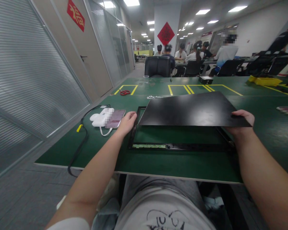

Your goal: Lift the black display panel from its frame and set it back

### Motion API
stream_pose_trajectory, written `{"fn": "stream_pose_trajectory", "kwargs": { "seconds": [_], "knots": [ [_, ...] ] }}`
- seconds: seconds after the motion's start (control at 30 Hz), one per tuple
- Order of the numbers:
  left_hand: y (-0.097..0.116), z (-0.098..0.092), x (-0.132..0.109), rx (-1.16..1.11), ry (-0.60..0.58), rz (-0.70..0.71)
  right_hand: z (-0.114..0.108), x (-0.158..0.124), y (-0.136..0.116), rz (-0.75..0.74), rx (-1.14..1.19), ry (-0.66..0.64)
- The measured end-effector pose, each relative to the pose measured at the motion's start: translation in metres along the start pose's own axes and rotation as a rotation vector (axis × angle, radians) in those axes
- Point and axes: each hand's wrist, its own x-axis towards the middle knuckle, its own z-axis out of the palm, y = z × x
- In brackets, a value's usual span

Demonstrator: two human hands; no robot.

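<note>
In the head view, the black panel extends leftward from the right grip, which is closed on its right end with the thumb on top; its long axis runs left to right above the far part of the black frame on the tabletop. The left grip, fingers partly curled, is at the frame's left side, just beside the panel's left end; whether it grasps either cannot be told.
</note>
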Motion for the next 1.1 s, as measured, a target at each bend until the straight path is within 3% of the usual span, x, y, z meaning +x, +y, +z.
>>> {"fn": "stream_pose_trajectory", "kwargs": {
  "seconds": [0.13,0.3,0.43,0.6,0.8,0.93,1.1],
  "knots": [
    [0.008,-0.003,0.001,-0.274,-0.008,-0.209,-0.014,0.002,0.001,-0.021,-0.176,-0.073],
    [0.02,-0.009,-0.003,-0.549,-0.058,-0.294,-0.029,0.012,-0.001,-0.051,-0.334,-0.122],
    [0.023,-0.014,-0.003,-0.652,-0.206,-0.304,-0.029,0.017,-0.003,0.035,-0.342,-0.134],
    [0.022,-0.024,0.006,-0.701,-0.286,-0.198,-0.011,0.003,-0.005,0.19,-0.35,-0.229],
    [0.022,-0.025,0.01,-0.731,-0.149,-0.088,0.003,-0.003,0.001,0.343,-0.442,-0.218],
    [0.017,-0.026,0.013,-0.715,-0.032,-0.059,0.007,0.0,0.004,0.309,-0.473,-0.155],
    [0.009,-0.025,0.019,-0.644,0.056,-0.15,0.012,-0.004,0.004,0.246,-0.617,0.011]
  ]
}}
